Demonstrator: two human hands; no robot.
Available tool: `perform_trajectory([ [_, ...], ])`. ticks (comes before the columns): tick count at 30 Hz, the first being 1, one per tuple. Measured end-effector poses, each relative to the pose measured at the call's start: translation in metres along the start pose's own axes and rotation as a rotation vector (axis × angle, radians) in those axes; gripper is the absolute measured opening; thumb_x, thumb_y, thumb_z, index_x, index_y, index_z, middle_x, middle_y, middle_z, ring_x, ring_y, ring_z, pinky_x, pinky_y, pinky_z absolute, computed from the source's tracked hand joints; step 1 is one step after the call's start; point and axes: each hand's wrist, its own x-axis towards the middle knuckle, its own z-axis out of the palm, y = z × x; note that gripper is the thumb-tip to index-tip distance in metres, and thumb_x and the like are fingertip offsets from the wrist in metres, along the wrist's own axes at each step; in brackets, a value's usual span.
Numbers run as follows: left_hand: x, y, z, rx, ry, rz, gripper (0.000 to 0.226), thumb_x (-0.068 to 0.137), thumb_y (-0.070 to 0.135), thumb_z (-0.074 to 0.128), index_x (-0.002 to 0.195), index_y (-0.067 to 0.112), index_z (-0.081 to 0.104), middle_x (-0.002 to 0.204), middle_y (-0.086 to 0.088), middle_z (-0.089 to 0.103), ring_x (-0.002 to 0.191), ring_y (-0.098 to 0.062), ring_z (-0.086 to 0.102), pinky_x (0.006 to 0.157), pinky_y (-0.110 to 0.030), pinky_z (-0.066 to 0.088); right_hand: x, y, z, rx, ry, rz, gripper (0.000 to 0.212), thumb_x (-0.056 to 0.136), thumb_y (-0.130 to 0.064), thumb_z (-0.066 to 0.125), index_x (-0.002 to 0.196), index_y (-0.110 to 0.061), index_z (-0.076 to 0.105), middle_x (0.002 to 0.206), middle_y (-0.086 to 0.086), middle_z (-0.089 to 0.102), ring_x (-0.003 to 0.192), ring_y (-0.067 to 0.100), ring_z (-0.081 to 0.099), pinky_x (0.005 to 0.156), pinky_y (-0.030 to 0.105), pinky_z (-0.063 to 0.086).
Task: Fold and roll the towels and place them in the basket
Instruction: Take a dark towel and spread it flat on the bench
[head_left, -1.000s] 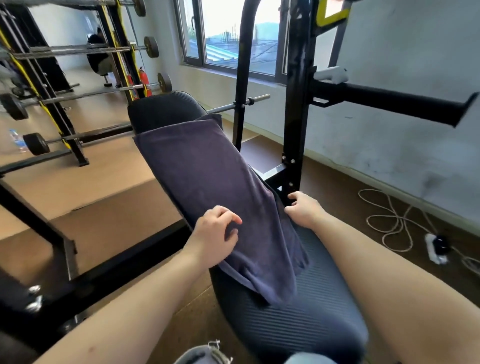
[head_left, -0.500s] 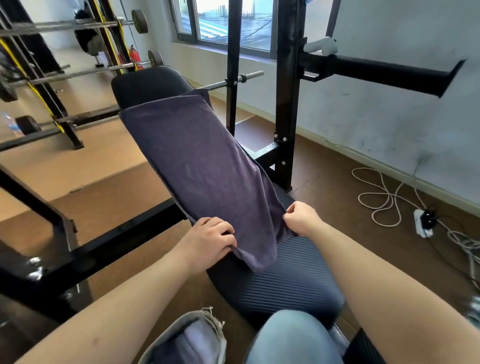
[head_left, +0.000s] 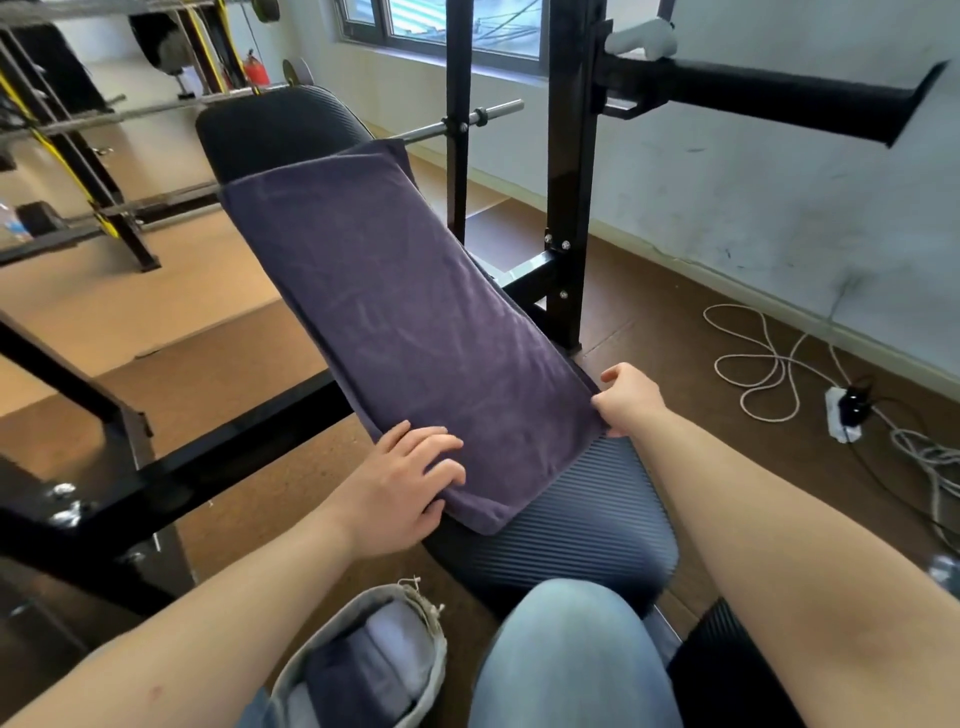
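Long dark purple terry towel (head_left: 415, 332) now lies flat along the black ribbed padded tabletop (head_left: 587, 519); its near end hung bunched a second ago. Left hand (head_left: 400, 488) has uncurled, fingers flat, pressing the near left corner. Right hand (head_left: 628, 400): fingers pinch the right edge. Smoothing looks finished; rolling is probably next.

- I see a black ribbed bench (head_left: 587, 509) running from 6 toward 11 o'clock.
- A purple towel (head_left: 415, 322) lies flat along it, leaving the 6 o'clock end bare.

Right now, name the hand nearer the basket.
Left. The left hand rests on the towel just beyond the basket; right hand pinches the towel's right edge, farther off.
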Motion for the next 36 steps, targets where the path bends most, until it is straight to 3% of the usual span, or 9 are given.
perform_trajectory([
  [5, 0.006, 0.018, 0.010, 0.136, -0.035, 0.131, 0.037, 0.081, 0.055, 0.060, 0.105, 0.028, 0.063, 0.114, 0.005, 0.059, 0.107, -0.021, 0.056, 0.094, -0.044, 0.046, -0.010, 0.008, 0.000, 0.035, -0.113, 0.082, 0.039, 0.086, -0.003, 0.065, 0.120, -0.021, 0.055, 0.101, 0.014, 0.069, 0.072, 0.026, 0.069, 0.047, 0.027, 0.053],
  [10, 0.018, 0.025, 0.017, 0.063, 0.002, 0.011, 0.013, 0.095, 0.035, 0.050, 0.096, 0.031, 0.063, 0.094, 0.012, 0.063, 0.090, -0.017, 0.060, 0.084, -0.037, 0.045, -0.012, 0.019, -0.001, 0.135, -0.079, 0.130, 0.024, 0.090, 0.002, 0.058, 0.106, -0.013, 0.068, 0.096, 0.019, 0.071, 0.075, 0.030, 0.072, 0.056, 0.035, 0.061],
  [15, 0.021, 0.030, 0.009, -0.191, -0.049, -0.143, 0.039, 0.091, 0.002, 0.047, 0.120, 0.024, 0.058, 0.108, 0.005, 0.063, 0.101, -0.020, 0.057, 0.094, -0.036, 0.043, -0.014, 0.021, -0.008, 0.195, -0.042, 0.155, 0.018, 0.094, 0.004, 0.057, 0.092, -0.013, 0.065, 0.104, 0.024, 0.070, 0.069, 0.030, 0.068, 0.053, 0.033, 0.059],
  [17, 0.020, 0.031, 0.008, -0.201, -0.028, -0.149, 0.026, 0.102, 0.023, 0.047, 0.126, 0.024, 0.056, 0.110, 0.003, 0.062, 0.101, -0.019, 0.056, 0.092, -0.035, 0.046, -0.017, 0.020, -0.011, 0.186, -0.023, 0.140, 0.017, 0.094, 0.002, 0.058, 0.095, -0.013, 0.067, 0.104, 0.022, 0.070, 0.072, 0.031, 0.069, 0.054, 0.034, 0.060],
  [19, 0.019, 0.032, 0.006, -0.138, -0.014, -0.165, 0.031, 0.099, 0.047, 0.050, 0.119, 0.025, 0.057, 0.103, 0.005, 0.064, 0.095, -0.017, 0.060, 0.085, -0.035, 0.051, -0.018, 0.020, -0.013, 0.171, -0.004, 0.114, 0.018, 0.095, -0.002, 0.059, 0.103, -0.014, 0.069, 0.105, 0.019, 0.070, 0.075, 0.030, 0.071, 0.058, 0.038, 0.064],
  [24, 0.009, 0.032, 0.003, -0.090, 0.068, -0.150, 0.022, 0.091, 0.027, 0.064, 0.111, 0.021, 0.061, 0.092, 0.001, 0.066, 0.077, -0.027, 0.067, 0.062, -0.039, 0.054, -0.019, 0.016, -0.019, 0.183, 0.036, 0.083, 0.017, 0.096, -0.005, 0.061, 0.109, -0.015, 0.067, 0.106, 0.016, 0.068, 0.075, 0.027, 0.072, 0.058, 0.035, 0.063],
  [29, -0.003, 0.031, -0.002, -0.208, -0.014, -0.082, 0.035, 0.105, 0.046, 0.038, 0.121, 0.029, 0.065, 0.101, 0.010, 0.073, 0.088, -0.012, 0.069, 0.072, -0.034, 0.055, -0.028, 0.014, -0.019, 0.161, 0.043, 0.112, 0.015, 0.100, -0.006, 0.057, 0.111, -0.014, 0.061, 0.102, 0.016, 0.068, 0.074, 0.026, 0.071, 0.051, 0.030, 0.057],
  [33, -0.005, 0.023, -0.012, -0.374, 0.113, -0.242, 0.020, 0.100, 0.037, 0.062, 0.110, 0.025, 0.075, 0.098, 0.015, 0.072, 0.089, -0.001, 0.066, 0.079, -0.028, 0.055, -0.029, 0.008, -0.022, 0.211, 0.068, 0.107, 0.017, 0.101, -0.003, 0.047, 0.110, -0.014, 0.058, 0.099, 0.018, 0.068, 0.071, 0.027, 0.066, 0.048, 0.029, 0.052],
  [36, -0.002, 0.016, -0.021, -0.535, 0.208, -0.448, 0.011, 0.097, 0.032, 0.069, 0.105, 0.027, 0.075, 0.092, 0.019, 0.072, 0.085, 0.002, 0.067, 0.066, -0.021, 0.057, -0.025, -0.004, -0.026, 0.410, -0.017, 0.073, 0.027, 0.099, 0.002, 0.038, 0.100, -0.012, 0.061, 0.094, 0.019, 0.065, 0.068, 0.025, 0.061, 0.054, 0.032, 0.053],
])
